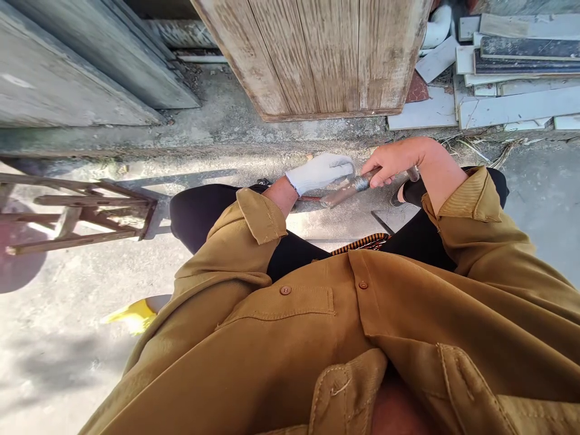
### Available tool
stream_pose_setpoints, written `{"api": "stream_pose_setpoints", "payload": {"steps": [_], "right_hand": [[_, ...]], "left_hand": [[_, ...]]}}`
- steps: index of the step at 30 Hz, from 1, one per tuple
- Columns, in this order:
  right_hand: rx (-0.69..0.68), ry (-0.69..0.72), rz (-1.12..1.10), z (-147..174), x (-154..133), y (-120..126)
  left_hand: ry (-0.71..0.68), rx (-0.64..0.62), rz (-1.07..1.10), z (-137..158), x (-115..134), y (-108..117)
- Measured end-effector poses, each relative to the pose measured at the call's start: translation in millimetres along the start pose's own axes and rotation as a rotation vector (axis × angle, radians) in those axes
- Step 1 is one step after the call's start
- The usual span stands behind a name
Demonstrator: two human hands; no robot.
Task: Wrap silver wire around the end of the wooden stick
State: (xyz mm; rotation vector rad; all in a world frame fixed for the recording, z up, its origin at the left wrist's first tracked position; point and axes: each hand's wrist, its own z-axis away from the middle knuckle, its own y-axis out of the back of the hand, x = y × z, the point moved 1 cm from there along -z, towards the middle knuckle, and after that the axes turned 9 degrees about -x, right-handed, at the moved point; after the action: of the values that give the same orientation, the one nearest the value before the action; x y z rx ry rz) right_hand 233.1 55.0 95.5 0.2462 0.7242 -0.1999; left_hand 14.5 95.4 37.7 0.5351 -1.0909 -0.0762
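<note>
The brown shirt (272,338) is filling the space nearest the camera, with the dark-trousered legs (199,214) spreading beyond it. Between the knees, just above the ground (113,272), a brown stick (339,194) is slanting, with silvery wire (361,183) wrapping around it in a tight band. The stick is looking stiff and fairly light, probably wood, with a dull surface that should be giving good grip; the wire is likely bending easily but feeling springy and sharp at its ends. The sound place for taking hold seems to be the bare length on either side of the band, leaving the coils free. The bare right hand (396,160) is grasping the stick near its upper end, thumb and fingers closing around it with little gap left. The gloved left hand (319,171) is curling beside the band, its fingers bending inward; whether they are pinching a wire end, I cannot tell. Off to the left, a wooden stool (95,202) is lying near the left knee. Farther out, a grooved wooden board (317,54) is standing, and pale tiles (502,112) are lying stacked to its right.
</note>
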Motion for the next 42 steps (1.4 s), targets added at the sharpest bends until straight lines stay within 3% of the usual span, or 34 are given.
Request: {"api": "stream_pose_setpoints", "payload": {"steps": [4, 9, 12, 16, 22, 24, 27, 32, 34, 38, 40, 42], "right_hand": [[0.308, 0.094, -0.17, 23.3, 1.7, 9.9], [0.748, 0.287, -0.371, 25.2, 4.7, 14.6], [0.903, 0.087, -0.318, 15.5, 12.4, 19.0], [0.796, -0.296, 0.061, 1.9, 26.4, 25.1], [0.475, -0.465, 0.355, -9.6, 29.6, 19.3], [0.278, -0.45, 0.364, -12.0, 23.8, 12.4], [0.039, -0.31, 0.288, -15.7, 12.8, 1.3], [-0.092, -0.011, 0.118, -6.8, 0.0, -3.5], [0.034, 0.071, 0.041, 4.9, -1.9, 1.4], [0.599, 0.138, -0.265, 24.9, 0.5, 14.6], [0.806, 0.059, -0.34, 25.4, 5.0, 19.2], [0.856, -0.118, -0.222, 19.3, 10.7, 22.5]], "left_hand": [[0.023, 0.055, 0.148, -5.2, -6.0, -8.9], [-0.082, -0.071, -0.037, -5.7, -7.3, -21.5], [-0.12, -0.133, -0.105, -1.5, 0.0, -23.0], [-0.136, -0.111, -0.124, 4.0, 6.7, -17.6], [-0.108, 0.025, -0.129, 7.4, -1.5, -6.0], [-0.07, 0.09, -0.116, 7.5, -5.4, -2.0], [-0.023, 0.145, -0.063, 6.2, -9.7, 2.2], [0.016, 0.167, 0.014, -1.0, -14.2, 1.3], [0.061, 0.15, 0.047, -4.3, -14.8, -2.7], [0.046, 0.039, 0.109, -5.1, -7.7, -14.9], [-0.022, -0.013, 0.089, -2.4, -0.9, -18.5], [-0.071, -0.016, 0.056, 1.0, 4.4, -17.7]]}}
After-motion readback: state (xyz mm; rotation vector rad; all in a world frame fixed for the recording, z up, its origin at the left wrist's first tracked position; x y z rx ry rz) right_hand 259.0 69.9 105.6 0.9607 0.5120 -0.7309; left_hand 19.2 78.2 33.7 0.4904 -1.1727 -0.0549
